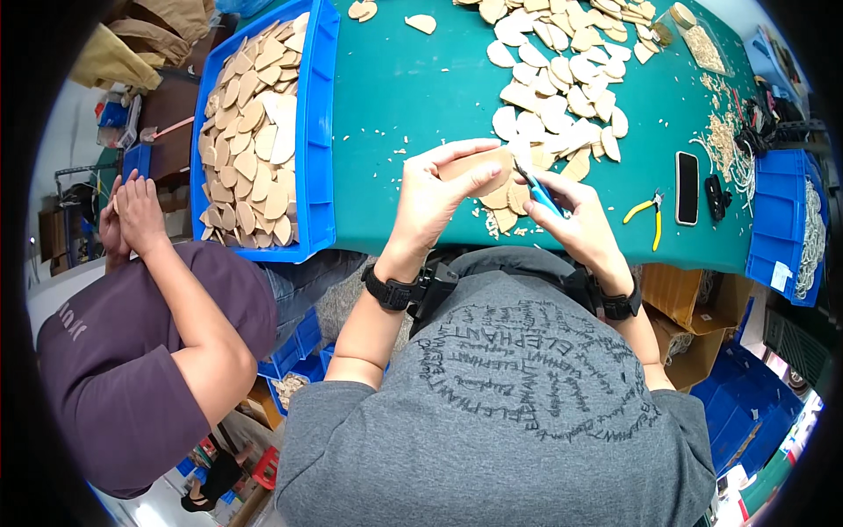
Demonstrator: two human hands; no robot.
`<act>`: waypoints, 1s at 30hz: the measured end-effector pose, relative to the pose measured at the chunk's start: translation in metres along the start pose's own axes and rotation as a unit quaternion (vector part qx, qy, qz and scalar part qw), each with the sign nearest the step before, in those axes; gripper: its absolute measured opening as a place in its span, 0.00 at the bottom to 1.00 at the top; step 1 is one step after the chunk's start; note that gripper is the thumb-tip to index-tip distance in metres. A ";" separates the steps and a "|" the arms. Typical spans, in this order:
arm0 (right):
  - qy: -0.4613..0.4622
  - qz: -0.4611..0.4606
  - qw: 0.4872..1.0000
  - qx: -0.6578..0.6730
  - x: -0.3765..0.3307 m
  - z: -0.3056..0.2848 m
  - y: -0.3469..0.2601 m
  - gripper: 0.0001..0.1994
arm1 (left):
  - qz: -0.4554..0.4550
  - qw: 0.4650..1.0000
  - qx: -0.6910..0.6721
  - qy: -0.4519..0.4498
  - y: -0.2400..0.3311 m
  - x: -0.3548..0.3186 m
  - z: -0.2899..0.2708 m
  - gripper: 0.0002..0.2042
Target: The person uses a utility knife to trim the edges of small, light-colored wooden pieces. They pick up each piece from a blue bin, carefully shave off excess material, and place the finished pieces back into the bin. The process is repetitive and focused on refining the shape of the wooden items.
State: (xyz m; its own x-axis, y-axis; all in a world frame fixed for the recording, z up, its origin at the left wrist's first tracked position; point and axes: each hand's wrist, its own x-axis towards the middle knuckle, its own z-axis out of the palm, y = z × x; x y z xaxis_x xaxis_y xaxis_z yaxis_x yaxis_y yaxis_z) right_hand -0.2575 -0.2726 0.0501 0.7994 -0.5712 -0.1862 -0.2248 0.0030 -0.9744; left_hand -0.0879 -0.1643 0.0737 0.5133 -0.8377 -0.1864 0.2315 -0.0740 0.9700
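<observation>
My left hand (420,200) is closed on a flat tan piece (476,167) with a rounded outline, holding it above the near edge of the green table (395,97). In my right hand (581,224) is a pair of blue-handled cutting pliers (544,195). Their dark jaws are at the right edge of the piece; I cannot tell whether they touch it. Just beyond my hands lies a spread of similar flat pieces (558,110), many half-round and some with scalloped edges. Small offcuts (493,227) are scattered below the piece.
A blue tray (318,132) heaped with tan pieces stands at left. A co-worker's hands (139,215) are beyond it. On the right lie yellow-handled pliers (657,220), a phone (688,189), a black cable (753,136), shavings (722,119) and a blue bin (773,237) of pale strips.
</observation>
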 end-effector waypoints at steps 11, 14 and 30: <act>0.009 0.006 1.000 0.000 -0.002 0.003 -0.006 0.19 | 0.020 1.000 0.013 0.007 0.002 -0.004 0.005 0.14; 0.012 -0.003 0.999 0.035 -0.001 0.005 -0.007 0.17 | 0.027 0.998 0.047 0.011 0.006 -0.006 0.007 0.14; -0.027 0.038 0.999 0.023 0.001 -0.002 -0.016 0.15 | 0.022 0.999 0.036 0.027 0.003 -0.010 0.010 0.14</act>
State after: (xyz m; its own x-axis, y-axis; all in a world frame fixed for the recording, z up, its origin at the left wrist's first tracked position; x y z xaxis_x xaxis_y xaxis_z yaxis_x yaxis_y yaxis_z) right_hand -0.2549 -0.2749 0.0659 0.8103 -0.5229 -0.2647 -0.2604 0.0834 -0.9619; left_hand -0.1003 -0.1616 0.0797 0.5653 -0.8112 -0.1497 0.1492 -0.0779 0.9857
